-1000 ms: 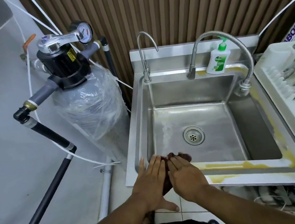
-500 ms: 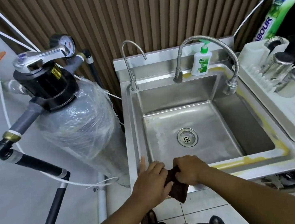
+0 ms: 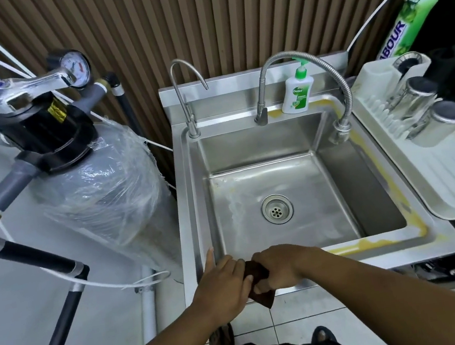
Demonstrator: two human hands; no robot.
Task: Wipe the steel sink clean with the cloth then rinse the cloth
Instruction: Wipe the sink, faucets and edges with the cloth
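Cloth [image 3: 262,290]: my left hand [image 3: 223,285] and right hand [image 3: 282,267] both pinch it, so I can fold it.
Sink [image 3: 391,247]: yellow mess [image 3: 356,247] at 3 o'clock (not wiped yet).

Cloth gathered up betw. both hands at sink's front edge

1.0 s ago both hands were laid flat, fingers extended, side by side over the front rim, w/ the cloth almost hidden under them. Now the right hand [image 3: 282,267] is curled into a fist around the dark brown cloth [image 3: 261,284], and the left hand [image 3: 224,282] is pressed against it from the left, fingers bent, thumb laid along the steel sink [image 3: 377,250] rim. A corner of the cloth is now seen hanging below the hands, in front of the sink's front edge. Vs. 0.5 s ago the grip is barely altered. The view has been shifted: more of the right side is taken in.
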